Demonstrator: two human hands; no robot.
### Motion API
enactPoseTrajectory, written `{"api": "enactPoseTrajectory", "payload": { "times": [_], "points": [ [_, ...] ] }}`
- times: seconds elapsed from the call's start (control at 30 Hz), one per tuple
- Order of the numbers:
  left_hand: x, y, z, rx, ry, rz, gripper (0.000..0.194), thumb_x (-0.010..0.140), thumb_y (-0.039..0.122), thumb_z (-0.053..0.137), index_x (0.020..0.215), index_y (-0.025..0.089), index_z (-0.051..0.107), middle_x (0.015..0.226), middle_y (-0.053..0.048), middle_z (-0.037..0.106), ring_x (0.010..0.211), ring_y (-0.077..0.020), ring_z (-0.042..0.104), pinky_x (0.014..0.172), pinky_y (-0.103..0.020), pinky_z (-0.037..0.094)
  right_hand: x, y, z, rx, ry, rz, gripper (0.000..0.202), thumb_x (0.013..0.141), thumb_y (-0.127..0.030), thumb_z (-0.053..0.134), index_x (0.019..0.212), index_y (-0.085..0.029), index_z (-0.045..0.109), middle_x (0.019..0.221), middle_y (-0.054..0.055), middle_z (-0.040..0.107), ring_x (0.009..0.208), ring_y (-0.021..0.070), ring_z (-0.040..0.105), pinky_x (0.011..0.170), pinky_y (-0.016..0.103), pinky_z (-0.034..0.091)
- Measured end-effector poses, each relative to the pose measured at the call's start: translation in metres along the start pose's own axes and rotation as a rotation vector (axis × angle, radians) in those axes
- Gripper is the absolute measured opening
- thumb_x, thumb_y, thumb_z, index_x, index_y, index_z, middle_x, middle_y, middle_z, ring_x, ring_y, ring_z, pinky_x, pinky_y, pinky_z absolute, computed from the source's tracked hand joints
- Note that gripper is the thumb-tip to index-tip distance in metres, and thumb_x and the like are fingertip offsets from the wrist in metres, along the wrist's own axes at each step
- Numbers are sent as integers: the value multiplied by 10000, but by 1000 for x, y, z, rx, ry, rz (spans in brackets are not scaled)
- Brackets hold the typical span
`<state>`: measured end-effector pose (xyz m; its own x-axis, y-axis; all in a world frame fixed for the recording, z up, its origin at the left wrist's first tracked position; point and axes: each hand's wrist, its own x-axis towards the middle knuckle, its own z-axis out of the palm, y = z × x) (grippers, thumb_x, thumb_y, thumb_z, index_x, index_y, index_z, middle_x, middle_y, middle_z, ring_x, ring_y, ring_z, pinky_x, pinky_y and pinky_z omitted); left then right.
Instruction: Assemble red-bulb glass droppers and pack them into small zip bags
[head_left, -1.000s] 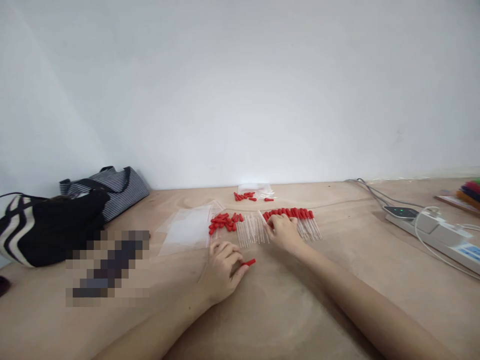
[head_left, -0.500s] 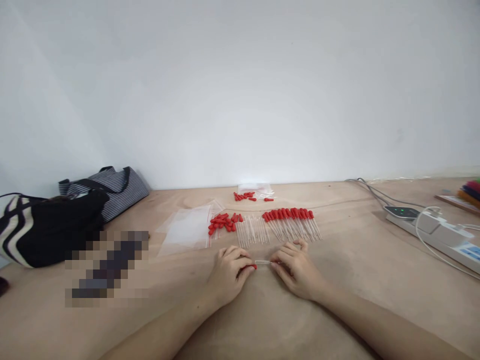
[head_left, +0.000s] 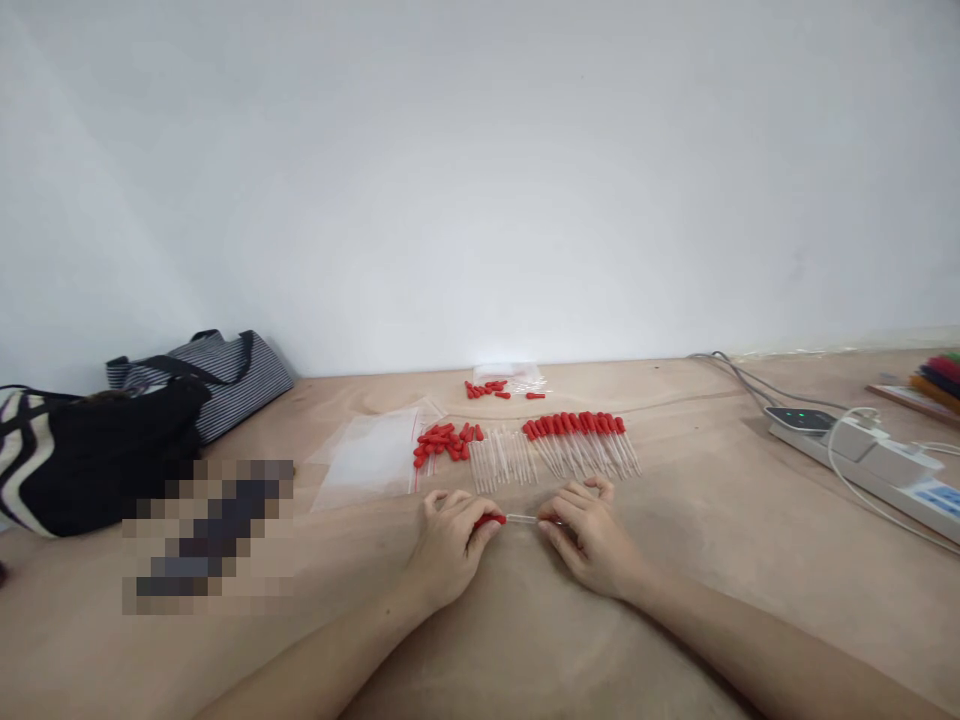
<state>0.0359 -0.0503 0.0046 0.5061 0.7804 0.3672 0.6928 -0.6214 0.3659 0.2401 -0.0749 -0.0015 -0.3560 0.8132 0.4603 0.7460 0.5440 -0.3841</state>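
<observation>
My left hand (head_left: 452,545) pinches a red rubber dropper bulb (head_left: 491,519) between thumb and fingers. My right hand (head_left: 592,535) grips a clear dropper tube (head_left: 521,519), whose free end points left and meets the mouth of the bulb. Whether the tube sits inside the bulb I cannot tell. Just beyond the hands lies a row of bare clear tubes (head_left: 502,460). To their left is a pile of loose red bulbs (head_left: 444,443). On the right, several droppers with red bulbs fitted (head_left: 581,430) lie side by side.
Clear zip bags (head_left: 371,450) lie left of the bulbs. Farther back are more red bulbs (head_left: 486,389) and a small plastic bag (head_left: 506,374). A black bag (head_left: 97,460) and a striped bag (head_left: 240,380) stand at left. A power strip (head_left: 892,480) with cables lies at right.
My left hand has brought the red bulb up in line with the tube, and its mouth now meets the tube's end. My right hand stays almost in place.
</observation>
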Motion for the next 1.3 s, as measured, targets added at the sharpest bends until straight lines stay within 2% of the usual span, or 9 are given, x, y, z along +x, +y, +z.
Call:
{"api": "enactPoseTrajectory", "payload": {
  "times": [0.37, 0.53, 0.77, 0.93, 1.13, 1.3],
  "points": [
    [0, -3, 2, -26, 111, -8, 120, 839, 241, 458, 811, 227, 574, 786, 31, 654, 773, -165, 556, 815, -370, 250, -2, -7, 9, -3, 66, -76, 187, 842, -220, 418, 823, -215, 604, 643, -2, 585, 704, 133, 474, 769, 337, 218],
    [-1, -3, 3, -42, 95, 4, 111, 822, 239, 478, 786, 229, 583, 739, 30, 648, 764, -171, 554, 824, -383, 252, -1, -3, 10, -17, 59, -117, 191, 837, -202, 422, 850, -226, 611, 652, -4, 571, 725, 136, 462, 763, 339, 216],
    [-1, -1, 1, -55, 52, 56, 132, 811, 215, 472, 775, 234, 598, 711, 26, 637, 746, -165, 554, 865, -408, 243, 2, 5, 8, -117, 95, -253, 276, 807, -134, 393, 910, -254, 619, 639, 1, 549, 712, 149, 430, 753, 353, 211],
    [-1, 1, 1, -59, 105, 84, 137, 814, 254, 484, 749, 223, 602, 653, 24, 623, 704, -161, 550, 863, -415, 241, 4, -4, 7, -41, 98, -147, 189, 815, -175, 410, 786, -206, 594, 652, -7, 574, 723, 135, 452, 788, 352, 197],
    [-3, 5, 0, -71, 134, 101, 157, 808, 262, 484, 710, 215, 596, 627, 13, 622, 688, -164, 547, 882, -407, 246, 8, -12, 6, 31, -33, -44, 178, 818, -161, 397, 731, -197, 548, 649, -19, 599, 718, 127, 480, 775, 333, 209],
    [-3, 7, -1, -72, 146, 127, 149, 805, 260, 494, 706, 220, 599, 637, 17, 633, 675, -157, 550, 875, -406, 243, 11, -13, 7, 111, -95, 14, 257, 848, -203, 361, 654, -185, 529, 604, -14, 585, 679, 132, 463, 763, 344, 221]
  ]
}}
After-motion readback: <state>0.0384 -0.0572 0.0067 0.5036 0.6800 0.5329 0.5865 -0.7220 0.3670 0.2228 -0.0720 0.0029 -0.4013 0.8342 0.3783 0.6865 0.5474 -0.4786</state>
